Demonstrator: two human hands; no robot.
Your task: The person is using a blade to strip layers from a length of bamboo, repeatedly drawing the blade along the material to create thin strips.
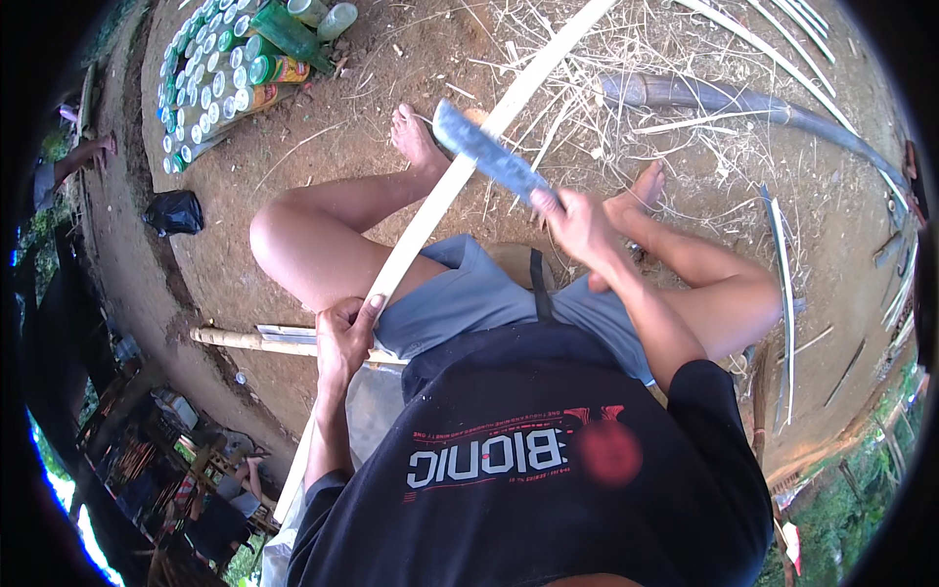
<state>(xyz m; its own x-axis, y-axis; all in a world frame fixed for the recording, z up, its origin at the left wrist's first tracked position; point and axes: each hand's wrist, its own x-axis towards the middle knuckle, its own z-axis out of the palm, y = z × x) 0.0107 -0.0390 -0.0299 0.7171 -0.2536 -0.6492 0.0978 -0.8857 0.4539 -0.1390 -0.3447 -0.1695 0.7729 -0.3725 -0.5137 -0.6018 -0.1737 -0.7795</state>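
A long, pale bamboo strip (423,223) runs aslant from the top of the view, across my left thigh, and past my left forearm. My left hand (346,335) is closed around it near my hip, thumb lying on top. In my right hand (579,223), slightly blurred, is the handle of a machete (494,161); the handle itself is mostly hidden by my fingers. Its broad, grey, worn blade points up and left and lies across the strip between my knees. Whether the edge bites into the bamboo, I cannot tell.
Bamboo shavings (548,117) litter the dirt before my bare feet. A thick bamboo pole (685,93) lies at the right front, with several split strips (781,293) beyond my right knee. Bottles (289,34) cluster at the upper left, above a black plastic bag (174,212). Other people sit at far left.
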